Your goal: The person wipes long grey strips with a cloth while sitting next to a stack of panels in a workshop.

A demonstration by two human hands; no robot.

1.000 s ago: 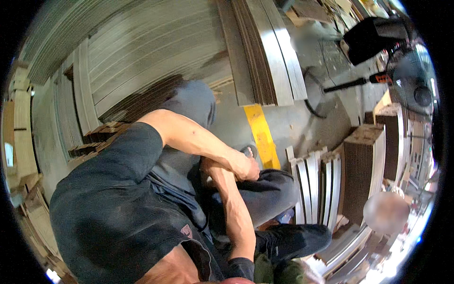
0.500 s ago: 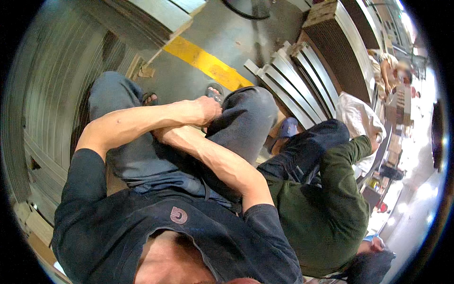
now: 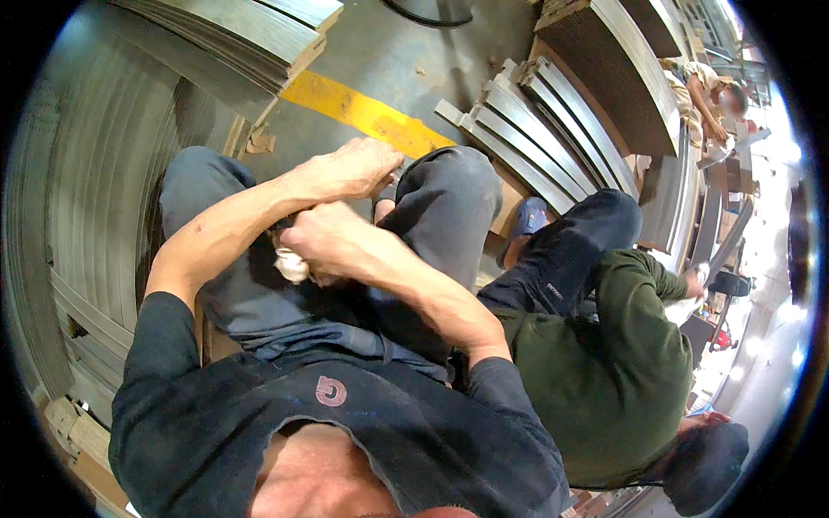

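I sit with my forearms crossed over my lap. My left hand [image 3: 367, 164] is closed in a fist beside my right knee, and what its fingers hold, if anything, is hidden. Below it my right hand [image 3: 321, 235] is slightly blurred and curled round a crumpled off-white cloth [image 3: 292, 266]. Part of the cloth pokes out under the fingers, above my left thigh; its exact kind does not show.
Stacked grey panels [image 3: 95, 173] stand at my left, with more flat boards [image 3: 250, 34] ahead. Several long metal-coloured strips [image 3: 535, 129] lie ahead to the right, by a tall stack [image 3: 617, 73]. A co-worker in a green top [image 3: 596, 371] sits close on my right.
My left hand has moved slightly up and away. My right hand has come out from under the left forearm, showing the off-white cloth. The co-worker's large white cloth has moved out of sight.
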